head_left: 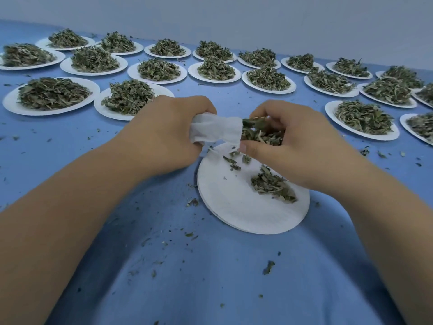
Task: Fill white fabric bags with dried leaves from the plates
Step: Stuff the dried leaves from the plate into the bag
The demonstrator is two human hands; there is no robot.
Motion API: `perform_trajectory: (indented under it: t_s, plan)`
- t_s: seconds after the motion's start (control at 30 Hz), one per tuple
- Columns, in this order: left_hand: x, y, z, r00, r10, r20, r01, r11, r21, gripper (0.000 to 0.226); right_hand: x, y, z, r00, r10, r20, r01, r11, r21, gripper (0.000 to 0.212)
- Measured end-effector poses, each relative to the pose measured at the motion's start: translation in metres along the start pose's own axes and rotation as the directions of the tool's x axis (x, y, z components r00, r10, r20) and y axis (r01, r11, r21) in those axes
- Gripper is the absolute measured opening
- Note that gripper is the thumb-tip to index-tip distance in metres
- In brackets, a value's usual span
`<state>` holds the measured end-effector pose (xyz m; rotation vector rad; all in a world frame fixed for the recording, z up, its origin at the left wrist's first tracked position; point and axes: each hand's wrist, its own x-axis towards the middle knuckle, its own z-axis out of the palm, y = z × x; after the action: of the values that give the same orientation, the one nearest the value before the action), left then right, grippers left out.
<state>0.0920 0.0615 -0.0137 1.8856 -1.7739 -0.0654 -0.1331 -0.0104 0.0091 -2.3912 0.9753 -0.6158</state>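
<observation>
White fabric bag point(215, 131) is gripped by left hand point(168, 134); right hand point(288, 146) fingers pinch dried green leaves point(260, 133) at its mouth; next they must be pushed inside.

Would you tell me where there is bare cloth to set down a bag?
Barest: the blue cloth nearer than the near plate, between the forearms, only crumbs. Also left of the left hand. Heaped plates crowd the far half.

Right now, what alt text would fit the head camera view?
The left hand grips a white fabric bag while the right hand holds dried leaves at its mouth, above a nearly empty white plate. Many leaf-heaped plates sit on the blue cloth behind.
</observation>
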Motion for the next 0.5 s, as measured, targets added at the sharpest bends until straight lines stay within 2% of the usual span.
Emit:
perform_trajectory:
  t_s: [0.13,0.23,0.33,0.5]
  plan:
    - [0.0002,-0.0007,0.0007,1.0,-0.001,0.001,0.001,1.0,0.018,0.037,-0.0044,-0.0029,0.003,0.999,-0.049,-0.008,0.049,0.999,0.008,0.034]
    - [-0.0008,-0.0001,-0.0002,1.0,0.002,0.012,-0.002,1.0,0.009,0.033,-0.0063,-0.0037,0.0047,0.994,-0.09,-0.067,0.089,0.996,-0.021,0.024]
    - [-0.0015,0.0018,-0.0015,1.0,0.018,0.018,-0.019,1.0,0.022,0.033,-0.0076,-0.0036,0.0042,0.99,-0.124,-0.062,0.123,0.992,-0.018,0.011]
    - [-0.0018,0.0039,-0.0022,1.0,0.007,0.007,-0.007,1.0,0.016,0.028,-0.0062,-0.0027,0.0013,0.987,-0.162,-0.02,0.162,0.986,-0.035,0.016]
